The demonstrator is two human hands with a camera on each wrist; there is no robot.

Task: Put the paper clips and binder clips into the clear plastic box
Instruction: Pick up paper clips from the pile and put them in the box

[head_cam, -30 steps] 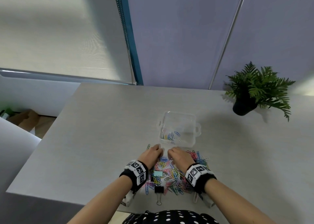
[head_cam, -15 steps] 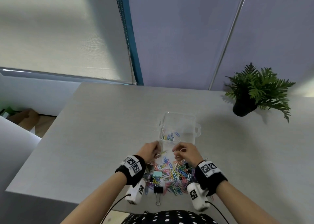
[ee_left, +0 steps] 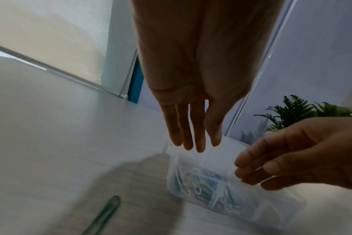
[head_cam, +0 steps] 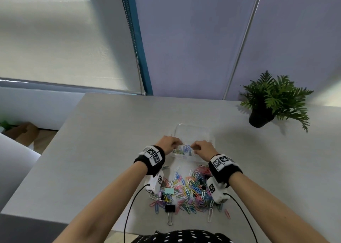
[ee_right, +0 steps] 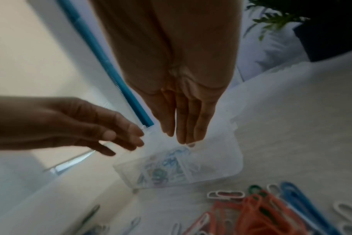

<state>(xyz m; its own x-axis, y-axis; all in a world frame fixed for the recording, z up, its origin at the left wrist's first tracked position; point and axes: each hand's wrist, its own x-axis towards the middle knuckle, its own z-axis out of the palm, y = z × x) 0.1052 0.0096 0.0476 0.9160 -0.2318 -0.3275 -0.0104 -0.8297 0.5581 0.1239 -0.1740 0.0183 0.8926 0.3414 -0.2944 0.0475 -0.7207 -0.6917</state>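
The clear plastic box stands on the table past a pile of coloured paper clips; several clips lie inside it. My left hand hovers over the box's near left corner, fingers straight and pointing down, holding nothing. My right hand hangs over the near right part of the box, fingers straight and empty. A black binder clip and a teal one lie in the pile.
A potted plant stands at the back right of the table. One green paper clip lies alone left of the box. The table's near edge runs just behind the pile, and cables trail from both wrists.
Both hands rose from the pile and moved forward to the box. The clips pinched half a second ago are no longer in my fingers, which are now straight.
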